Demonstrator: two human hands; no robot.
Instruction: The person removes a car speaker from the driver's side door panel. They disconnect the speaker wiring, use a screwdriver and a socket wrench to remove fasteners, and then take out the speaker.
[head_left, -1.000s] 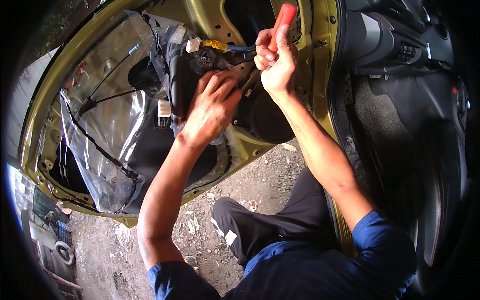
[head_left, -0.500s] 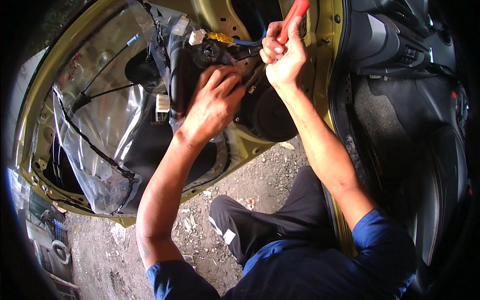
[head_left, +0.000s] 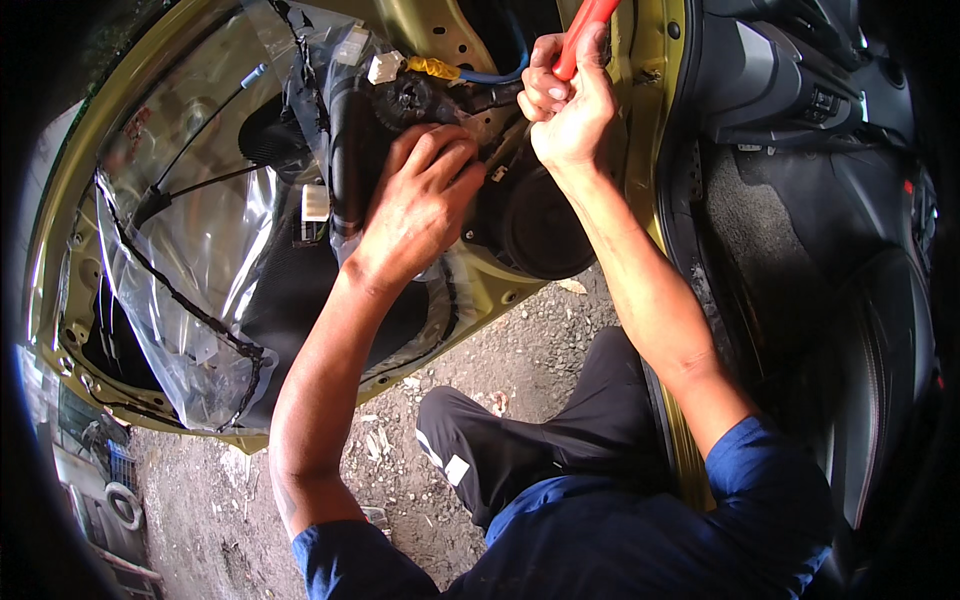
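Note:
A gold-green car door (head_left: 487, 318) stands open with its inner side bare. My left hand (head_left: 425, 195) rests over its inner opening, fingers curled down against dark parts below a round black part (head_left: 405, 100); the fingertips are hidden. To the right and higher, my right hand (head_left: 570, 110) is closed round a tool with a red handle (head_left: 585, 35). The handle points up and runs out of the picture; the kind of tool does not show. A white connector (head_left: 386, 68) with yellow-wrapped, blue-sleeved wiring (head_left: 490, 77) lies above my left hand. A round black speaker (head_left: 548, 228) sits below my right wrist.
Clear plastic sheeting (head_left: 215, 270) with black sealant strands hangs over the door's left part, near a thin cable (head_left: 205, 130). The car's sill (head_left: 680, 440) and dark seat (head_left: 850, 370) stand to the right. Gritty ground (head_left: 230, 520) lies below; a tyre (head_left: 123, 505) is at far left.
The view has shifted slightly, so the door and its wiring sit a little further left and up. My right hand still grips the red handle; my left hand stays curled at the door opening.

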